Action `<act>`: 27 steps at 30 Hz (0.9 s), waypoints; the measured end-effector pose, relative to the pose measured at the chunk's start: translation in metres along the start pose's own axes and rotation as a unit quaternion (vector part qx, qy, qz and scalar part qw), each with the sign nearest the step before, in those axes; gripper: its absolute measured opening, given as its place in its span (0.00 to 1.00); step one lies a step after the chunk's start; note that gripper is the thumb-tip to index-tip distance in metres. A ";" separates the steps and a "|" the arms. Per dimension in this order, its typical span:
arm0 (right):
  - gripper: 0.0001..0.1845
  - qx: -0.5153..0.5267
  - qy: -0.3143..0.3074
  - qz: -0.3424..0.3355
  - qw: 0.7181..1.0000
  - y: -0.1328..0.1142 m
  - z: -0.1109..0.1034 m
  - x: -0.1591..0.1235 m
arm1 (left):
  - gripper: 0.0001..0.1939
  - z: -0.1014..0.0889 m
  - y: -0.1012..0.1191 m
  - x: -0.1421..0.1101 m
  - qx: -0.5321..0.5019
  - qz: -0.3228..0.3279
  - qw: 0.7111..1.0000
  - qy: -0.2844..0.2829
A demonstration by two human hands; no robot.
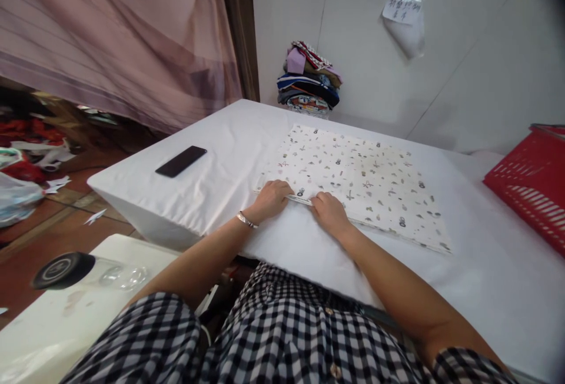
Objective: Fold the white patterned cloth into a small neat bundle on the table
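Observation:
A white cloth [353, 175] printed with small scattered motifs lies flat and folded in layers on the white-covered table [229, 136]. My left hand [272, 197], with a bracelet at the wrist, is closed on its near edge toward the left. A short way to the right, my right hand [329, 210] grips the same edge, fingers curled over the top. Between the two hands the layered edge shows as a thin line. Both thumbs are mostly hidden.
A black phone [181, 161] lies on the table's left part. Folded fabrics [309, 80] are stacked at the back by the wall. A red basket [534, 184] stands at the right. On a lower white surface at left rests a black-lidded clear bottle [66, 270].

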State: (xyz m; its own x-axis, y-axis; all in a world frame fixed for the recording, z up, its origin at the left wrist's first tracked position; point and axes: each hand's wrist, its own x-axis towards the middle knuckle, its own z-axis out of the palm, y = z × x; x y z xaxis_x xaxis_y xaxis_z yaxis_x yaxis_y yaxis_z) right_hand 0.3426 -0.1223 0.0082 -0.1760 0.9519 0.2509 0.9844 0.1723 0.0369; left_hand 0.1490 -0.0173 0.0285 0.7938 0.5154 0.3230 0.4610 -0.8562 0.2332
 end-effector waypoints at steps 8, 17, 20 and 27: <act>0.13 0.030 -0.003 0.018 0.999 -0.001 -0.005 0.001 | 0.16 0.003 -0.006 0.001 -0.067 0.001 0.998 0.015; 0.13 0.035 -0.009 0.024 0.999 -0.005 -0.011 0.000 | 0.11 0.006 -0.012 -0.005 -0.135 0.015 0.990 0.041; 0.13 0.035 -0.006 0.020 0.999 -0.005 -0.012 -0.001 | 0.11 0.010 -0.013 -0.004 -0.124 0.019 0.991 0.044; 0.14 0.085 0.035 0.012 0.996 -0.004 -0.012 -0.006 | 0.14 0.011 -0.012 -0.005 -0.104 0.032 0.993 0.049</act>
State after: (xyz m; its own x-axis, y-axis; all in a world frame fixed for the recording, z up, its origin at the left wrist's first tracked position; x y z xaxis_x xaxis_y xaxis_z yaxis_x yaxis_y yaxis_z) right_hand 0.3401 -0.1315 0.0179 -0.1457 0.9371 0.3173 0.9716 0.1959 -0.1326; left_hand 0.1439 -0.0100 0.0137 0.7715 0.4692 0.4296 0.3097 -0.8669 0.3906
